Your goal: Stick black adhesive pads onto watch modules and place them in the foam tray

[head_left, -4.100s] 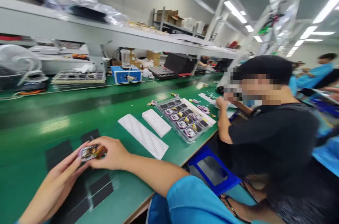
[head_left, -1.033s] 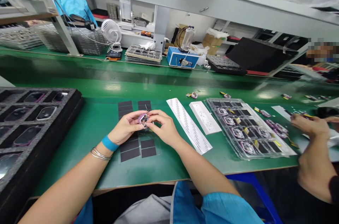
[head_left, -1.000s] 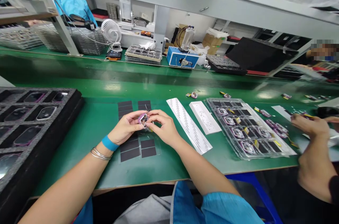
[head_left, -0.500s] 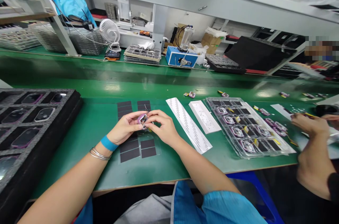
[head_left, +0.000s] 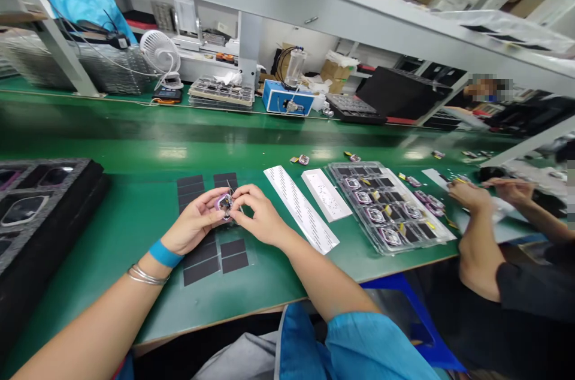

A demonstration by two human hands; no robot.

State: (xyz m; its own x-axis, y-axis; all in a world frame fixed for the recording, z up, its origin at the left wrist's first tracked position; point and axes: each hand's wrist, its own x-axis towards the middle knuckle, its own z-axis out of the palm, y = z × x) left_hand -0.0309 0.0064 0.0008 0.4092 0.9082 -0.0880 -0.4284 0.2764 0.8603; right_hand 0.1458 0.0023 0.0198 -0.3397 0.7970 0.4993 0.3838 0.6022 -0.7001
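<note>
My left hand (head_left: 191, 221), with a blue wristband and silver bangles, pinches a small purple-rimmed watch case (head_left: 224, 202) with its inner parts exposed. Closed beside it, my right hand (head_left: 256, 215) has its fingertips at the case's right edge. A pair of thin tweezers (head_left: 229, 186) sticks up from the right fingers, its tips pointing away from me. Beneath both hands lie clear sheets with black rectangular pieces (head_left: 235, 255), partly covered by the hands.
A white printed strip (head_left: 300, 209) and a white block (head_left: 326, 195) lie to the right. Beyond them sits a clear tray (head_left: 359, 230) of watch cases. A black foam tray (head_left: 85, 188) stands at left. A co-worker's hands (head_left: 471, 195) work at far right.
The view has swung to the right, so the bench items appear farther left and more of the co-worker shows. Both hands keep their hold at the watch case, with little change.
</note>
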